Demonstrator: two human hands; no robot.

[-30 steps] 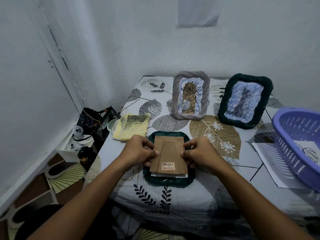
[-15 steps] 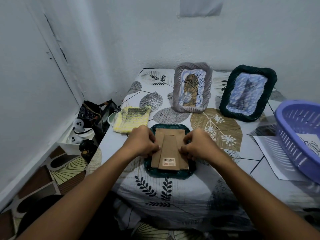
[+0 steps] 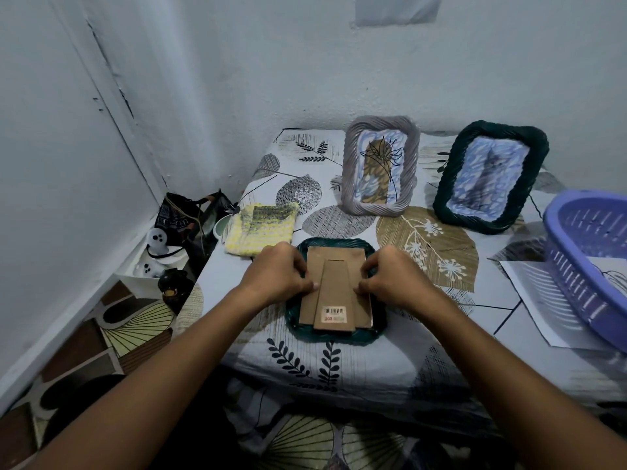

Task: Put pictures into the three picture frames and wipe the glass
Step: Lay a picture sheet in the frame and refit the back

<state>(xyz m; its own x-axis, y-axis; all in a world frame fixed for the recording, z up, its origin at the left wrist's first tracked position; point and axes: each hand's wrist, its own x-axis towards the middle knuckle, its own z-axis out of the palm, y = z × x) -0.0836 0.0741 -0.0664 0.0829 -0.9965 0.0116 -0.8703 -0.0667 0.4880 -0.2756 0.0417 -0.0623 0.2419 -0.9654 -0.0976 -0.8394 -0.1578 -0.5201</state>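
Left hand (image 3: 276,274): fingers curled, pinching left edge of cardboard backing (image 3: 336,293). Right hand (image 3: 395,278): fingers curled, pinching right edge of same backing. Backing: one, brown, barcode sticker near its close end, lying in face-down green frame (image 3: 380,330) at near edge of table (image 3: 339,364). Frames: three; one grey frame (image 3: 380,164) and one dark green frame (image 3: 488,178) propped upright at back, each with picture. Cloth (image 3: 259,227): one, yellow, left of face-down frame. Basket (image 3: 590,262): one, purple, far right, atop paper sheet (image 3: 539,296).

Face-down frame (image 3: 334,335) nearest, cloth (image 3: 259,228) behind-left, two upright frames (image 3: 380,164) behind, basket (image 3: 590,262) right
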